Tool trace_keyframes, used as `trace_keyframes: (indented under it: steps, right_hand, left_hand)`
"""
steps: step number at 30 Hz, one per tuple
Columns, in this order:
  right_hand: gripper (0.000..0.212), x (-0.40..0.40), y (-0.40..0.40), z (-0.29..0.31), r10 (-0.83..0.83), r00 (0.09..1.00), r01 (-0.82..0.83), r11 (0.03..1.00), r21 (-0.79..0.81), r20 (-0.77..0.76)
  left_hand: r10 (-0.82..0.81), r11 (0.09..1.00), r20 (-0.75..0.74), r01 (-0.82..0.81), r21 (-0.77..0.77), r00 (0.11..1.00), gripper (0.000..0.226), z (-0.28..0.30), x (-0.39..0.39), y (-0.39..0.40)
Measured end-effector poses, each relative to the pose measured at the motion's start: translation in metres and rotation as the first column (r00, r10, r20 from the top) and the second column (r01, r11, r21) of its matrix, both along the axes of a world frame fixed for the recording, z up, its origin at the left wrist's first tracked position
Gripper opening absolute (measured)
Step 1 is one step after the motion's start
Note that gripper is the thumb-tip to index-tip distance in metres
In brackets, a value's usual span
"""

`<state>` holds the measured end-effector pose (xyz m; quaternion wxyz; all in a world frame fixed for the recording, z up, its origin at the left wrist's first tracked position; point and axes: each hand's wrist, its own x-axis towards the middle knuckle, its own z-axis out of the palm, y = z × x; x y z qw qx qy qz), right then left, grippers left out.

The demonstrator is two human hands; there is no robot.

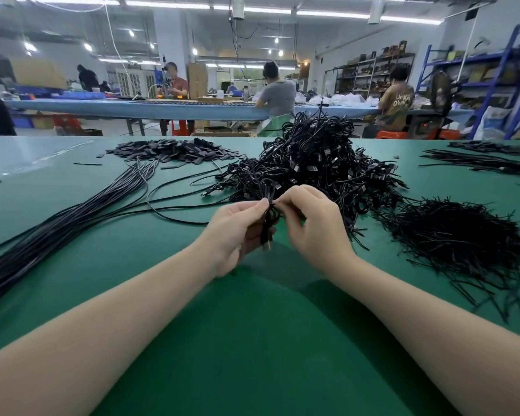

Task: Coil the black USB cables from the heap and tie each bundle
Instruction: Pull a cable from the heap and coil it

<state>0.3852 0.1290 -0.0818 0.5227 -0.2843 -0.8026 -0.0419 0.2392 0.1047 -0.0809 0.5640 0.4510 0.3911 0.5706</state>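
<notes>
A coiled black USB cable stands upright between my hands, above the green table. My left hand grips the coil's lower part, with a plug end hanging below the fingers. My right hand pinches a thin black tie at the coil's waist, thumb and forefinger touching it. Behind my hands rises the big heap of tied black cable bundles. A long sheaf of straight uncoiled cables runs along the left side of the table.
A pile of thin black twist ties lies to the right. Small flat black pieces are heaped at the back left. More straight cables lie at the far right. Several people work at a blue bench beyond.
</notes>
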Motion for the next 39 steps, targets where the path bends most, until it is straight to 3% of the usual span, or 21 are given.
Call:
trace_keyframes:
  steps: [3, 6, 10, 13, 15, 17, 19, 20, 22, 24, 26, 28, 30, 31, 32, 33, 34, 36, 37, 38, 39]
  right_hand:
    - [0.015, 0.002, -0.003, 0.006, -0.068, 0.983, 0.023, 0.966, 0.256, 0.168]
    - [0.013, -0.002, -0.006, 0.004, -0.072, 0.969, -0.01, 0.943, 0.332, 0.234]
    - [0.011, -0.007, -0.007, 0.003, -0.096, 0.949, 0.0, 0.952, 0.306, 0.3]
    - [0.008, -0.001, 0.0, 0.017, -0.098, 0.986, 0.079, 0.987, 0.141, 0.132]
    - [0.011, 0.007, 0.011, 0.029, -0.178, 0.98, 0.176, 0.984, -0.032, -0.092]
    - [0.011, 0.016, 0.029, 0.043, -0.32, 0.915, 0.291, 0.945, -0.149, -0.245]
    - [0.009, 0.027, 0.054, 0.059, -0.448, 0.853, 0.39, 0.888, -0.243, -0.267]
    - [0.014, 0.032, 0.066, 0.067, -0.504, 0.839, 0.423, 0.841, -0.338, -0.204]
    - [0.022, 0.038, 0.086, 0.077, -0.536, 0.825, 0.527, 0.621, -0.58, 0.177]
    - [0.035, 0.031, 0.084, 0.074, -0.462, 0.695, 0.718, 0.402, -0.568, 0.551]
    - [0.065, 0.015, 0.066, 0.057, -0.442, 0.629, 0.771, 0.46, -0.44, 0.64]
    - [0.07, -0.005, 0.041, 0.031, -0.412, 0.687, 0.695, 0.614, -0.374, 0.599]
    - [0.062, -0.02, 0.02, 0.001, -0.31, 0.719, 0.618, 0.695, -0.368, 0.622]
    - [0.057, -0.024, 0.013, -0.011, -0.27, 0.724, 0.598, 0.705, -0.382, 0.634]
    - [0.051, -0.025, 0.008, -0.018, -0.24, 0.741, 0.579, 0.701, -0.417, 0.626]
    - [0.046, -0.024, 0.006, -0.023, -0.224, 0.766, 0.555, 0.705, -0.443, 0.602]
    - [0.043, -0.023, 0.006, -0.024, -0.218, 0.789, 0.528, 0.718, -0.453, 0.574]
    - [0.039, -0.02, 0.006, -0.024, -0.214, 0.812, 0.496, 0.742, -0.45, 0.543]
    - [0.038, -0.019, 0.007, -0.024, -0.215, 0.816, 0.49, 0.748, -0.447, 0.536]
    - [0.038, -0.019, 0.007, -0.024, -0.215, 0.818, 0.488, 0.75, -0.446, 0.533]
    - [0.037, -0.02, 0.007, -0.023, -0.214, 0.819, 0.486, 0.753, -0.444, 0.533]
  left_hand:
    - [-0.244, 0.916, 0.304, 0.322, -0.24, 0.921, 0.019, 0.011, -0.01, -0.004]
    - [-0.339, 0.888, 0.176, 0.376, -0.265, 0.924, 0.025, 0.011, -0.025, -0.005]
    - [-0.306, 0.918, 0.024, 0.302, -0.256, 0.952, 0.036, 0.004, -0.026, -0.003]
    - [-0.035, 0.996, -0.138, 0.024, -0.084, 0.99, 0.037, -0.004, -0.015, 0.005]
    - [0.173, 0.984, -0.292, -0.158, 0.077, 0.941, 0.03, -0.01, -0.013, 0.009]
    - [0.234, 0.97, -0.361, -0.192, 0.148, 0.903, 0.027, -0.015, -0.013, 0.011]
    - [0.218, 0.974, -0.387, -0.172, 0.149, 0.896, 0.028, -0.018, -0.014, 0.012]
    - [0.213, 0.975, -0.392, -0.169, 0.145, 0.895, 0.028, -0.019, -0.015, 0.012]
    - [0.231, 0.971, -0.388, -0.184, 0.156, 0.892, 0.028, -0.021, -0.014, 0.013]
    - [0.307, 0.949, -0.415, -0.242, 0.203, 0.856, 0.026, -0.021, -0.015, 0.015]
    - [0.423, 0.904, -0.499, -0.321, 0.28, 0.756, 0.026, -0.014, -0.024, 0.021]
    - [0.515, 0.857, -0.65, -0.358, 0.371, 0.559, 0.03, -0.001, -0.047, 0.028]
    - [0.435, 0.878, -0.871, -0.322, 0.354, 0.229, 0.039, 0.012, -0.083, 0.03]
    - [0.324, 0.896, -0.946, -0.318, 0.309, -0.007, 0.043, 0.018, -0.104, 0.027]
    - [0.199, 0.901, -0.949, -0.335, 0.275, -0.244, 0.045, 0.023, -0.126, 0.023]
    - [0.077, 0.898, -0.908, -0.367, 0.244, -0.413, 0.043, 0.028, -0.15, 0.017]
    - [-0.034, 0.887, -0.862, -0.413, 0.207, -0.506, 0.039, 0.032, -0.173, 0.009]
    - [-0.219, 0.866, -0.793, -0.487, 0.109, -0.568, 0.029, 0.04, -0.218, -0.009]
    - [-0.315, 0.845, -0.777, -0.534, 0.033, -0.545, 0.023, 0.043, -0.24, -0.018]
    - [-0.398, 0.805, -0.791, -0.591, -0.058, -0.465, 0.017, 0.046, -0.263, -0.027]
    - [-0.446, 0.755, -0.839, -0.634, -0.167, -0.31, 0.016, 0.05, -0.282, -0.037]
